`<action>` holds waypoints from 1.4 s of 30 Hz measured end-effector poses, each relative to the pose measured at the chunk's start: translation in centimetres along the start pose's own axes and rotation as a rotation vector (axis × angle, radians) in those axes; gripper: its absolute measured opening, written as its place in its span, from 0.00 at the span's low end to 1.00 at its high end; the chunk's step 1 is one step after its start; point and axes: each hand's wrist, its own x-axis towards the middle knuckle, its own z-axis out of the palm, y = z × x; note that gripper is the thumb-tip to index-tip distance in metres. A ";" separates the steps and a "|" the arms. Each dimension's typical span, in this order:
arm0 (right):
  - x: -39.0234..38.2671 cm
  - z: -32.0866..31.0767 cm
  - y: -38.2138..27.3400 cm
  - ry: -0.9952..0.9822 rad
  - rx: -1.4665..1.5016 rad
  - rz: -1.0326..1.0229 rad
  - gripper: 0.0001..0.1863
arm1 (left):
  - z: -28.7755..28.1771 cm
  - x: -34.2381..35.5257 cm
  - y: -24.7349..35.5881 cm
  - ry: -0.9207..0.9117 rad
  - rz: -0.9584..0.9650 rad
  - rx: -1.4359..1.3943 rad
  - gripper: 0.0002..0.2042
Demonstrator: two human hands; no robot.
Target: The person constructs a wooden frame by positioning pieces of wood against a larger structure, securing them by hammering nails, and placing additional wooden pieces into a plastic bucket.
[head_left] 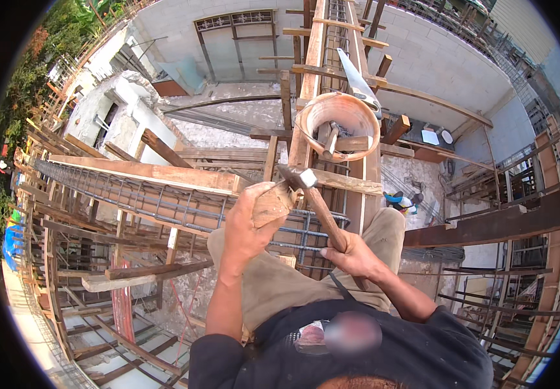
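"Wood block point(271, 207): where was it, and in which hand did you have it?"

"It was in your left hand point(241, 219), out in front of your lap, with the left fingers clamped around it. The block projected to the right of that palm."

"And your right fingers?"

"They were closed around the handle of the hammer point(324, 214). From your right hand point(355, 257), the block lay forward and to the left, so your left hand was the nearer, being the one in contact."

"How did the long axes run?"

"The block appeared to slant from lower left to upper right, though your grip covered part of it. The hammer's handle sloped from your right hand up and leftward, bringing its head to the block's upper right corner. Whether metal touched wood could not be told."

"What stood beyond?"

"A bucket point(342, 107) with wood pieces inside, and just past it a handsaw point(356, 81)."

"Were there any brands, labels or writing?"

"None could be read on the block or hammer. Your dark shirt point(416, 347) bore a printed patch, partly blurred; no wording was legible there."
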 end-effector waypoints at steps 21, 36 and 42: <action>-1.4 -2.5 -7.8 0.275 0.235 -0.560 0.09 | 0.4 0.4 0.8 -0.001 -0.002 0.020 0.27; -1.2 -1.5 -2.6 0.192 0.021 -0.278 0.13 | 1.2 0.8 0.3 -0.004 0.008 0.031 0.28; -0.7 -1.2 1.8 0.006 0.319 0.282 0.14 | 0.1 0.5 -0.2 0.022 -0.012 0.026 0.29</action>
